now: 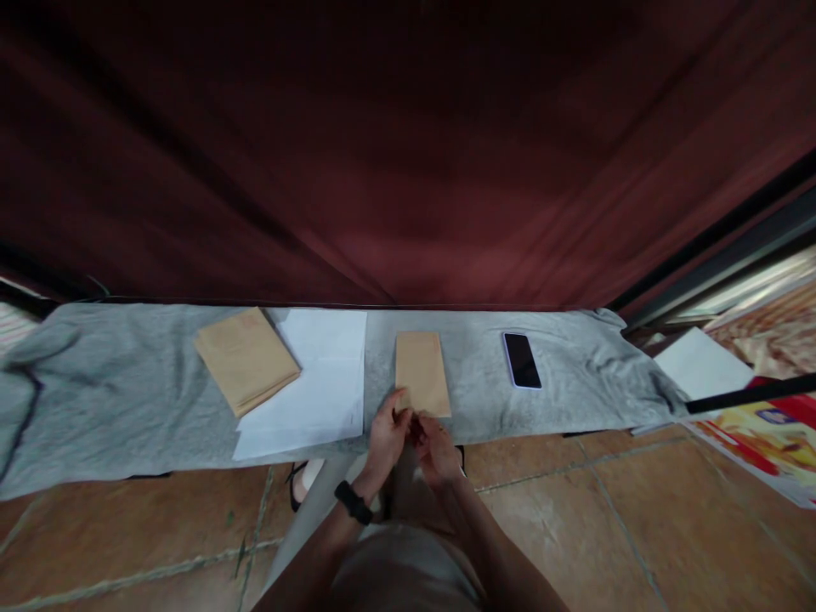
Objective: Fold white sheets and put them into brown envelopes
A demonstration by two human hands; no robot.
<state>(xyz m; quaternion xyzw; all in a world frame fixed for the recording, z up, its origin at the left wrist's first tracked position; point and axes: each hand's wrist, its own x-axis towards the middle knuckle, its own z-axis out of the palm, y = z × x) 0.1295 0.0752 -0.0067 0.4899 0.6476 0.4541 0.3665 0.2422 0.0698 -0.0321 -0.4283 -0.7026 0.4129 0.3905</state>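
With the envelope (422, 365) flat mid-surface (475, 348), the left hand (386, 435) and right hand (439, 452) curl their fingers close together at its near edge, any grip unclear, where light, even pressure should avoid creases.

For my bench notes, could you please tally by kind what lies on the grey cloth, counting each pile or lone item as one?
Brown paper: 2 (left pile, middle piece)
White paper: 1 pile
Phone: 1
Total: 4
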